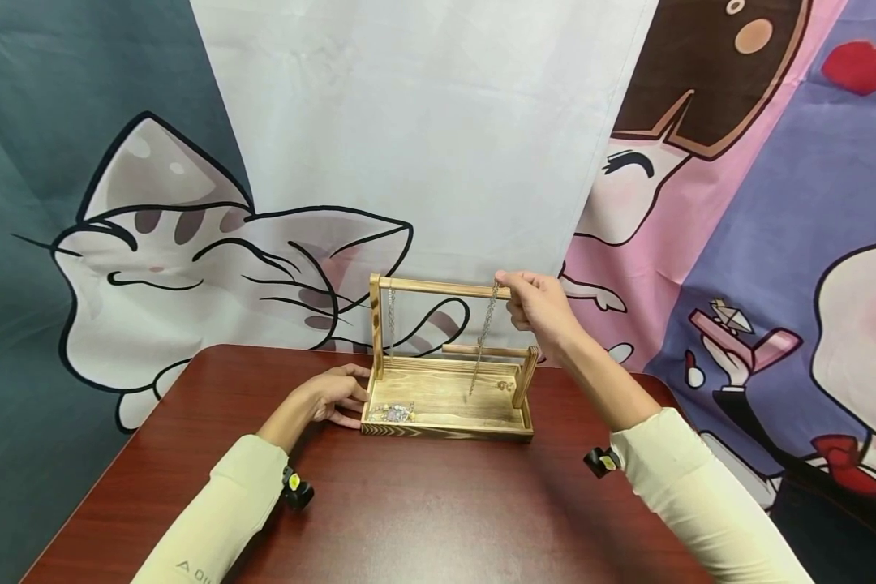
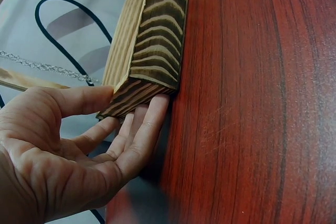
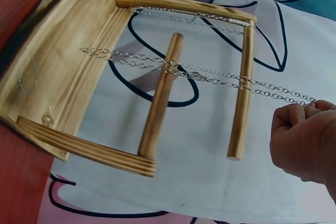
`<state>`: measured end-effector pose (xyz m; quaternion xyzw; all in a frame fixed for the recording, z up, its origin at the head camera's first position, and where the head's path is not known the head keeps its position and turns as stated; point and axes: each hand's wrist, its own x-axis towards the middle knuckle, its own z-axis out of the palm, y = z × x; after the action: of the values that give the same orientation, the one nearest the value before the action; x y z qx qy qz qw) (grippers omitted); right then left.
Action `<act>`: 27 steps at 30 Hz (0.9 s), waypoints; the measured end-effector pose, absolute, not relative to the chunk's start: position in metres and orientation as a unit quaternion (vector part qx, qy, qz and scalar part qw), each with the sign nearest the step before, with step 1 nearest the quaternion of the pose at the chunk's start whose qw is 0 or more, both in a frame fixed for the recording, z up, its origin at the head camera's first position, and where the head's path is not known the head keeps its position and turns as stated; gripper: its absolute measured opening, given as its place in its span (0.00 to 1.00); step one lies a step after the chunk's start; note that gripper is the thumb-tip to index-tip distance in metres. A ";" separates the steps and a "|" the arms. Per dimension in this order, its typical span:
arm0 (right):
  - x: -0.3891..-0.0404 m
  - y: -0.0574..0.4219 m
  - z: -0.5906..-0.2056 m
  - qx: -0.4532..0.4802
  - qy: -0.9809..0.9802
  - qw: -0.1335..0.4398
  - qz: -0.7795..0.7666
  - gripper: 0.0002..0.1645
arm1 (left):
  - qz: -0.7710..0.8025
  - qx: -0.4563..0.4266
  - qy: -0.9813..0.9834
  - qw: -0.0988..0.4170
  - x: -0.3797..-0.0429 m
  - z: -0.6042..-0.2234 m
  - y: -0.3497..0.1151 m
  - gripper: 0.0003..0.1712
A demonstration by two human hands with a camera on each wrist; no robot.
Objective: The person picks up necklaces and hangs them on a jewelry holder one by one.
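A wooden jewelry stand (image 1: 445,432) with a tray base stands on the table. My left hand (image 1: 333,395) holds the tray's left end; in the left wrist view the thumb lies at the rim and the fingers touch the end wall lower down. Above the tray's right part, my right hand (image 1: 543,307) pinches a silver chain necklace (image 3: 196,76) between thumb and fingers. The chain hangs as a long doubled loop, its low end over the tray floor. Another silver chain (image 1: 391,320) dangles from the upper bar (image 1: 438,286) near the left post.
Small jewelry pieces (image 1: 394,413) lie in the tray's front left corner. A shorter lower bar (image 1: 474,350) reaches left from the right post (image 1: 526,378). Dark red table (image 1: 423,503) surrounds the stand, with a printed cartoon cloth (image 1: 438,146) hanging close behind.
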<state>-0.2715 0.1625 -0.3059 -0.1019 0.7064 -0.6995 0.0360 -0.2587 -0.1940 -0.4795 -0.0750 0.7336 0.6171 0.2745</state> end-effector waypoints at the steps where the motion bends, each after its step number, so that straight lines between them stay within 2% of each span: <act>1: -0.271 0.163 -0.304 -0.102 0.709 0.032 -0.698 0.30 | 0.617 -0.074 0.734 0.275 -0.259 -0.479 -0.194 0.41; 15: -0.275 0.171 -0.282 -0.104 0.700 0.007 -0.706 0.23 | 0.618 -0.077 0.733 0.273 -0.258 -0.480 -0.194 0.41; 21: -0.276 0.173 -0.272 -0.112 0.688 -0.006 -0.717 0.27 | 0.618 -0.081 0.733 0.272 -0.259 -0.480 -0.194 0.41; 27: -0.277 0.178 -0.264 -0.118 0.679 -0.020 -0.725 0.28 | 0.615 -0.079 0.736 0.271 -0.259 -0.481 -0.194 0.41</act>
<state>-0.2772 0.1782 -0.2640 -0.1182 0.6786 -0.7246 -0.0198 -0.2590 -0.1942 -0.4806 -0.0791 0.7357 0.6154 0.2714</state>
